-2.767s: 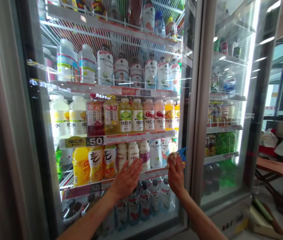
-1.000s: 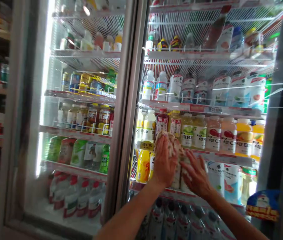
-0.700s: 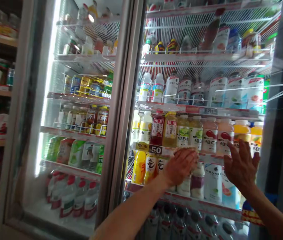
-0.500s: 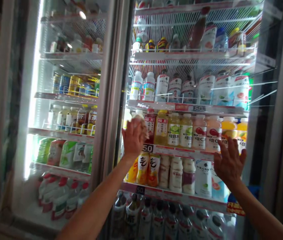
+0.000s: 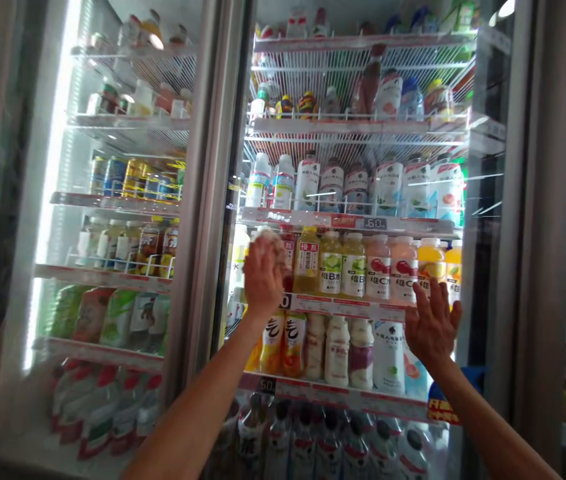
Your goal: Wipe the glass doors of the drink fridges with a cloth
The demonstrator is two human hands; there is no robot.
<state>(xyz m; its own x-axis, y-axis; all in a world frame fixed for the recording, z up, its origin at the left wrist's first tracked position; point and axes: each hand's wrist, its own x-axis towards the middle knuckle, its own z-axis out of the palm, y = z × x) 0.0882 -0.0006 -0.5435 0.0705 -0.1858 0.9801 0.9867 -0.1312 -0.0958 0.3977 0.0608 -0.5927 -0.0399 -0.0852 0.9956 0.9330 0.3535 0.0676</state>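
My left hand is raised at the glass door in front of the middle shelf, its palm side turned away from me. Under its fingers is a crumpled pale cloth, partly hidden and blurred. Beyond the glass, beside that hand, are a dark red bottle and a yellow bottle. To the right, my right hand is held up with fingers spread and nothing visible in it. It covers the lower part of an orange juice bottle. Whether it touches the glass I cannot tell.
A metal door frame divides this cooler from the left one, where several red-capped bottles stand low down. Another frame rises on the right. A blue and red sticker is near my right forearm.
The view has turned right, so the shelves appear farther left. My left hand with the cloth has shifted slightly right across the bottles and covers more of the red one. My right hand stays before the orange juice.
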